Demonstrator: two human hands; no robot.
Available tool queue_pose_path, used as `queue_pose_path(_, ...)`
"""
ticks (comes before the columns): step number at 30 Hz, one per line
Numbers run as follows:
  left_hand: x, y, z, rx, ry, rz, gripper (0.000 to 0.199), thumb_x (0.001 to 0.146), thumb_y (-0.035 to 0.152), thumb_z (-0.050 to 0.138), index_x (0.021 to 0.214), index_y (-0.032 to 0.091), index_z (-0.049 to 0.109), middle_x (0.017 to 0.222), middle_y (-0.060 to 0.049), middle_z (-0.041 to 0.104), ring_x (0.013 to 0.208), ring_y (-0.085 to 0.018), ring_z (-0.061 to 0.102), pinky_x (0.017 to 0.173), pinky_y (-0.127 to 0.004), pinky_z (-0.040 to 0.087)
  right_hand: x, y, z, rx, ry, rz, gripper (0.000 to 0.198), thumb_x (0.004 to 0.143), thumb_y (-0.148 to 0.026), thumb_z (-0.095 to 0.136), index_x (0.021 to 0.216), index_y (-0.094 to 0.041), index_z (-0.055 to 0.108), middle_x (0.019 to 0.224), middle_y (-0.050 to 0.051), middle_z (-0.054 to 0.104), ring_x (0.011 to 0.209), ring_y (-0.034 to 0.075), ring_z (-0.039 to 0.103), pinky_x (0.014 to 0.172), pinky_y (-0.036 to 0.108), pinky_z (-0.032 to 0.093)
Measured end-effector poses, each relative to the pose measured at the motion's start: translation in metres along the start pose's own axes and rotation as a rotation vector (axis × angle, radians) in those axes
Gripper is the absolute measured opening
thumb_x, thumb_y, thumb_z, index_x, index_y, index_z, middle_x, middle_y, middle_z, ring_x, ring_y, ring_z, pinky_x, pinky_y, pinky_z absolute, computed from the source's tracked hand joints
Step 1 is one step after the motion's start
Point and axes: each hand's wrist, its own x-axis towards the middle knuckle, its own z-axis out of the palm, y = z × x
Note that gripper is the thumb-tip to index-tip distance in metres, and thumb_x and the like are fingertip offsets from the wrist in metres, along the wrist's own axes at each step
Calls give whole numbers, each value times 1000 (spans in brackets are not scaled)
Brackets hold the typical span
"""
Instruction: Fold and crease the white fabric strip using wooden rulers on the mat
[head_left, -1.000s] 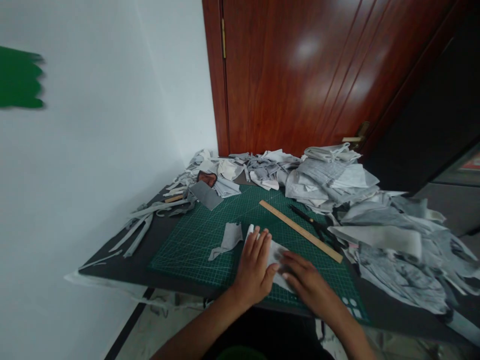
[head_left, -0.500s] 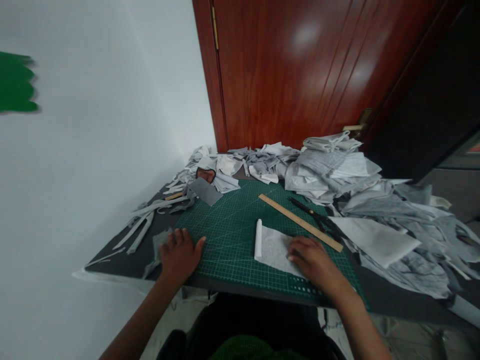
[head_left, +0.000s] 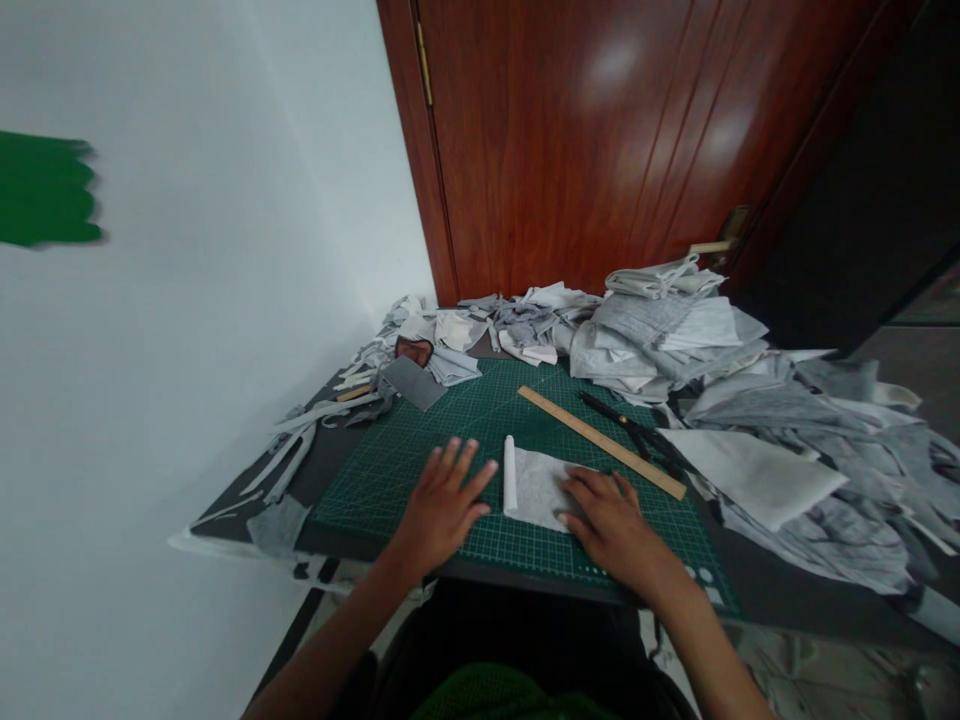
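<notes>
Indoors, green mat [head_left: 420,450] on table [head_left: 772,597], door [head_left: 570,150] beyond, left hand [head_left: 439,510] splayed, right hand [head_left: 609,515] unclenched on cloth [head_left: 537,485]

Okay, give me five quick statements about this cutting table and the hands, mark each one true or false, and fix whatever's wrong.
1. The wooden ruler lies on the green cutting mat. True.
2. The left hand is holding the black scissors. False: that hand holds nothing, its fingers spread; the scissors lie beside the ruler.
3. The right hand is on the pale fabric piece. True.
4. That piece has its roll at the right end. False: the roll is at the left end.
5. A gray scrap lies at the table's near edge, on the left. True.
</notes>
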Motion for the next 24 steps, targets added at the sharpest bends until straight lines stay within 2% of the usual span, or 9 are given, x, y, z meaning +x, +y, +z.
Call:
queue_pose_path(2,18,16,7,-76,-2,45,68,100,51,59,161,30,37,173,-9,23,160,-38,14,126,-62,24,0,-2,3,9,-4,9,36,99,-28,57,134,-21,61,150,17,56,141,32,50,121,64,25)
queue_pose_path(5,28,13,16,-76,-46,-193,64,104,51,50,161,25,37,173,-12,20,159,-42,14,123,-64,25,1,0,5,39,-24,12,36,100,-30,56,134,-23,61,151,15,56,143,31,49,123,65,21)
queue_pose_path(8,7,-25,18,5,-212,-541,69,105,52,41,158,7,42,164,-23,37,153,-46,29,122,-63,27,2,5,6,66,-32,29,34,99,-32,57,132,-25,61,152,14,56,144,30,48,123,64,20)
queue_pose_path(12,-51,-84,3,164,-239,-995,84,102,63,35,157,0,38,162,-32,33,150,-57,24,114,-76,25,3,8,8,79,-35,35,32,98,-34,59,128,-25,62,151,13,56,143,29,49,124,62,20)
queue_pose_path(14,-76,-98,-6,157,-258,-1080,88,101,66,33,160,1,33,163,-34,30,150,-59,21,110,-80,24,3,9,9,72,-37,34,32,98,-34,59,129,-24,63,150,13,57,143,30,48,124,62,19)
queue_pose_path(16,-87,-99,-11,153,-250,-1050,86,102,65,34,161,4,31,164,-34,27,150,-62,17,107,-83,24,4,8,9,59,-34,36,33,97,-33,60,129,-24,63,149,13,57,142,31,49,124,63,18)
queue_pose_path(19,-75,-82,-9,236,-58,-871,74,104,52,40,165,11,26,170,-28,18,155,-56,5,112,-82,20,3,6,7,35,-31,12,35,98,-33,58,131,-23,63,150,14,57,141,31,50,124,65,18)
queue_pose_path(21,-54,-65,-5,218,2,-608,65,104,42,47,162,16,36,172,-23,16,158,-49,0,119,-76,16,3,3,4,29,-35,-24,37,100,-32,55,135,-23,62,152,15,56,143,30,49,124,65,18)
queue_pose_path(24,-15,-29,1,28,-2,-130,60,100,42,60,157,26,45,172,-14,22,160,-42,6,124,-66,22,3,-4,1,28,-42,-53,39,102,-28,51,140,-24,60,154,15,55,145,30,48,123,68,19)
